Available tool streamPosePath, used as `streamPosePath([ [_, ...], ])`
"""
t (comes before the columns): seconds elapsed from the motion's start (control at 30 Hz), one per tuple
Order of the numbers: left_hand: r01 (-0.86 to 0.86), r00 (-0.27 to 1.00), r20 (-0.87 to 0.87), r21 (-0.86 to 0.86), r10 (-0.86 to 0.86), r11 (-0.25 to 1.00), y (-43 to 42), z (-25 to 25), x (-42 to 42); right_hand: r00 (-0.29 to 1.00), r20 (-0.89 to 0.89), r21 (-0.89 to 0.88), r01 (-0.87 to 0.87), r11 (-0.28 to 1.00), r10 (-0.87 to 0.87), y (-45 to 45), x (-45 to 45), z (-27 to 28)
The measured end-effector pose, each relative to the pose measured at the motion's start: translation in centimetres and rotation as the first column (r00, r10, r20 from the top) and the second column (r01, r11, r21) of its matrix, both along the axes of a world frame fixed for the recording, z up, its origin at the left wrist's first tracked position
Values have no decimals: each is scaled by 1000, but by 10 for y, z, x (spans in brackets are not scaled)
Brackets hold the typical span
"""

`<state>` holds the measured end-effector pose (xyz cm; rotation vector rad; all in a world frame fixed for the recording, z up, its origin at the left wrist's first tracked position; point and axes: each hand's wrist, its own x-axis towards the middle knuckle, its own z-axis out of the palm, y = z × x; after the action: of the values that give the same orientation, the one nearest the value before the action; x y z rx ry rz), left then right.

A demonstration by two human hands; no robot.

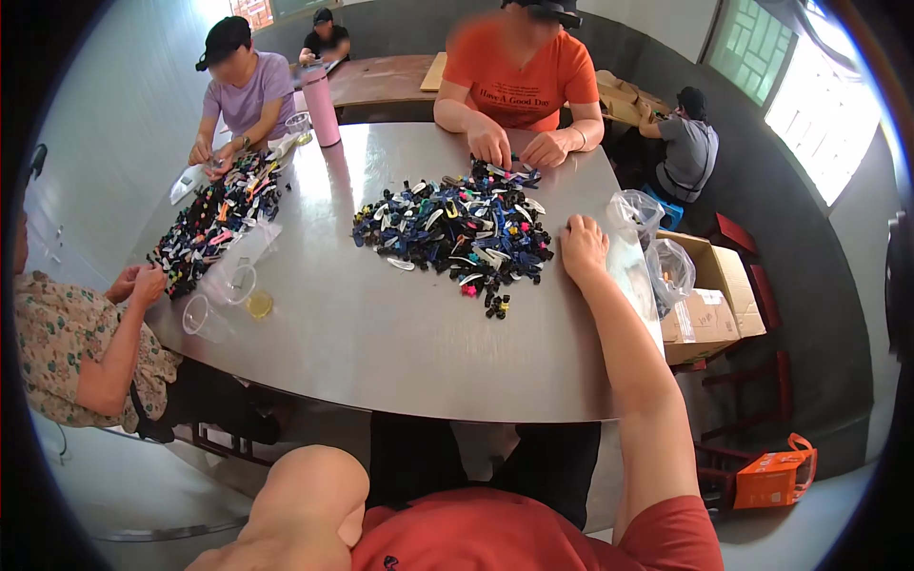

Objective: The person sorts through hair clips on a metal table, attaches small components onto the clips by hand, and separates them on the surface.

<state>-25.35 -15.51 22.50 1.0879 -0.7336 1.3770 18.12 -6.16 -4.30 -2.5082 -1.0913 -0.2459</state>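
Hair clips [447, 226], mostly black and blue with white, yellow and pink ones among them, are lying in a loose heap at the upper centre of the frame, on the metal table [428, 352]. Right of the heap, the right hand [584, 249] is resting palm down on the tabletop, near the clips but apart from them; its fingers are loosely bent and lying close together, pinching nothing. Its left counterpart is out of view, so its state cannot be told. At the heap's far edge, a person in an orange shirt [519, 81] is touching the clips with one hand. Clear plastic bags [636, 211] are hanging at the table's right edge, beside an open cardboard box [705, 319]. A second heap [224, 214] is spreading across the upper left.
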Motion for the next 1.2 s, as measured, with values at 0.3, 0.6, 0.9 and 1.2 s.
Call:
streamPosePath([
  [0.3, -140, 973, -171, 88, 153, 986, 14, -7, -4, 981, 117, -16, -151, 988, 152, 68, 13, 13],
  [0.6, -83, 983, -155, 132, 103, 988, 29, -25, 5, 898, -159, 271, -361, 892, 411, 68, -18, 15],
  [0.9, -104, 974, -196, 52, 112, 993, 23, -37, -6, 766, -63, 398, -568, 720, 640, 47, -86, 38],
  [1.2, -403, 800, -460, 62, 385, 913, 53, -59, 10, 675, 117, 47, -736, 675, 728, -8, -117, 45],
])
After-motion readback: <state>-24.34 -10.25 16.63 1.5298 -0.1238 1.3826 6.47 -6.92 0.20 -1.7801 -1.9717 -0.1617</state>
